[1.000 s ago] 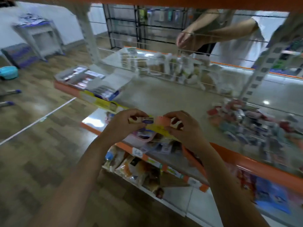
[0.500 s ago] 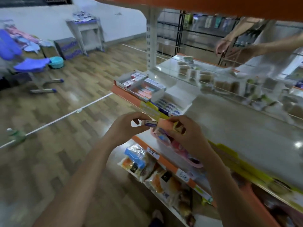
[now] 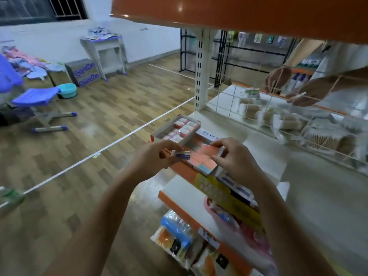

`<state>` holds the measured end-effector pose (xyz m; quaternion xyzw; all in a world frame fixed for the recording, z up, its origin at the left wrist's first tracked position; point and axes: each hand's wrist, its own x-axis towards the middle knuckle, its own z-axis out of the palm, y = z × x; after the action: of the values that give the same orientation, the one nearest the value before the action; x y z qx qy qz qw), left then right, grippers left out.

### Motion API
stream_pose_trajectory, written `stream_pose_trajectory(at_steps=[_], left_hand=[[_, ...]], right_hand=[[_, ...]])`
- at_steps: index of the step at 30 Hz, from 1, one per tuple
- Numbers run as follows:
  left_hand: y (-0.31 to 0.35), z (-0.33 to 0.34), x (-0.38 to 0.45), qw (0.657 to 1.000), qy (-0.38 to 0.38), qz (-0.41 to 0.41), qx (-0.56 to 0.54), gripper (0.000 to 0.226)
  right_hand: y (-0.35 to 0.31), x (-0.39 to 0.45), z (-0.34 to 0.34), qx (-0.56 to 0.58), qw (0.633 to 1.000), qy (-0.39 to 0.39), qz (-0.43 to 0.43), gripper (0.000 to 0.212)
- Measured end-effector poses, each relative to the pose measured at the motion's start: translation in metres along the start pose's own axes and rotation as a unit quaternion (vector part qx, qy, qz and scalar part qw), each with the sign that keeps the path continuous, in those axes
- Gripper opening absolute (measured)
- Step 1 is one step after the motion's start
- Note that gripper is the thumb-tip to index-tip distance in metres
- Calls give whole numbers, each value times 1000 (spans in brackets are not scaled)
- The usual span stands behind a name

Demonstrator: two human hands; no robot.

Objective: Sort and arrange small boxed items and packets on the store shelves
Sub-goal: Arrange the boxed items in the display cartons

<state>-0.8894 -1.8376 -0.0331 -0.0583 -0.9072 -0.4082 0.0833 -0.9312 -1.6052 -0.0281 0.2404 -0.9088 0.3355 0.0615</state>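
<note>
1. Head view, setting: wood-patterned flooring runs off to the left, and a store shelf (image 3: 310, 176) with an orange front edge fills the right half, with a wire divider and packets of goods further back.
2. Head view, hands: the left hand (image 3: 157, 156) pinches a small white box (image 3: 182, 155) with a blue label between thumb and fingertips. It is held just above the shelf's front edge, beside the open display carton (image 3: 177, 127) of similar small boxes.
3. The right hand (image 3: 235, 158) has its fingers curled on a pink packet (image 3: 207, 156) lying in a tray at the shelf edge; how firmly it grips I cannot tell.
4. Handling, as a judgement: the small box looks light and stiff, cardboard-skinned, likely slippery only if glossy. Holding it by its two long sides should let it slide upright into a carton row without crushing the ends.
5. The packet seems thin and bendable; best held near an edge.
</note>
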Motion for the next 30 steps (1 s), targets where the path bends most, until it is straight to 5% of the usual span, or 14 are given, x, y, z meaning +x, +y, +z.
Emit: stream_pose_trajectory(at_steps=[11, 15, 30], left_hand=[[-42, 2, 112, 982, -124, 145, -4, 37], [-49, 3, 143, 966, -165, 197, -13, 38], [-46, 11, 175, 912, -317, 255, -62, 28]], right_hand=[[20, 53, 15, -249, 946, -118, 169, 21], [10, 60, 21, -261, 921, -159, 241, 27], [-3, 58, 44, -238, 896, -74, 366, 16]])
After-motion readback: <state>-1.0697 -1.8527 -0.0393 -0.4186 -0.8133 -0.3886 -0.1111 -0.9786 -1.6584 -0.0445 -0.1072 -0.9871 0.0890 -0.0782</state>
